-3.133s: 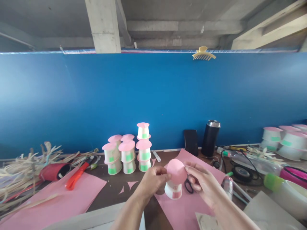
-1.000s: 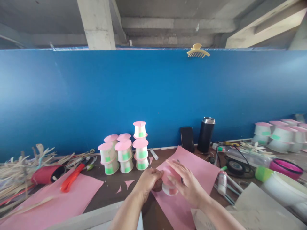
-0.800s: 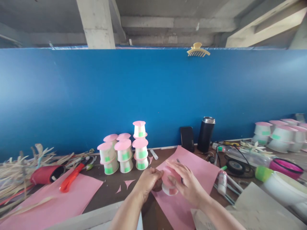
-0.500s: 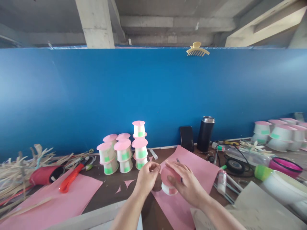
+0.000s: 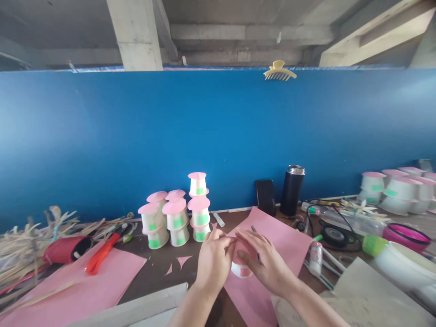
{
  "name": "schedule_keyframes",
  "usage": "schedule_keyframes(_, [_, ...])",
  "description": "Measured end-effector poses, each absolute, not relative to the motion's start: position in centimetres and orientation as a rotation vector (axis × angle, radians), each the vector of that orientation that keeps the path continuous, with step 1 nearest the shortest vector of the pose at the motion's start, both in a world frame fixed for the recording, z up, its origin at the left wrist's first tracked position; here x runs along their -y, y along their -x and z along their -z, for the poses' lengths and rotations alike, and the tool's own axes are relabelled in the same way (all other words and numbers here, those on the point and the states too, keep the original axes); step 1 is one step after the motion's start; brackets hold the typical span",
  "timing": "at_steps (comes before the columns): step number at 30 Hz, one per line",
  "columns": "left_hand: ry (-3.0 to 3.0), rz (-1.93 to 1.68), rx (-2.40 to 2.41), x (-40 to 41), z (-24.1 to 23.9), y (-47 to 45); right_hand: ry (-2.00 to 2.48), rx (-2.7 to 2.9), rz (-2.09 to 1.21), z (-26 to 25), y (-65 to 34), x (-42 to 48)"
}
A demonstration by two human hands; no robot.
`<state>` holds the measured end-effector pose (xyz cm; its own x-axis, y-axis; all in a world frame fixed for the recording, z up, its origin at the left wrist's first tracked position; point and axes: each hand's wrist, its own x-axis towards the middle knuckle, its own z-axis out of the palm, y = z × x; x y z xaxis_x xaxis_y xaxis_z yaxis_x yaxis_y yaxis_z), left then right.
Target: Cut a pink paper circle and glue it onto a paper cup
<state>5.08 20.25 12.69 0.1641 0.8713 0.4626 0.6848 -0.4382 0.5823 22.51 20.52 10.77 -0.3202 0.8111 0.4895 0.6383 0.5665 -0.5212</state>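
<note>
A white paper cup with a pinkish band stands upside down in front of me, capped by a pink paper disc. My left hand is closed in a pinch at the disc's left edge; what lies between its fingertips is mostly hidden. My right hand grips the disc and cup from the right, thumb on the near side and fingers over the far side. A thin dark pen-like stick shows beside its fingers. Beneath the cup lies a pink paper sheet.
Stacked cups with pink discs stand left of centre, more at far right. A phone and black flask stand by the blue partition. Red-handled scissors lie left; a glue bottle lies right.
My left hand has moved right, bringing its pinched fingers to the disc's edge. The cup has shifted slightly right. My right hand stays on it.
</note>
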Motion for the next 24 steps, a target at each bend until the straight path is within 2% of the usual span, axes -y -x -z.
schedule_keyframes(24, [-2.428, -1.036, -1.565, -19.98, -13.31, -5.19, 1.177, 2.081, -0.249, -11.53, -22.05, -19.73])
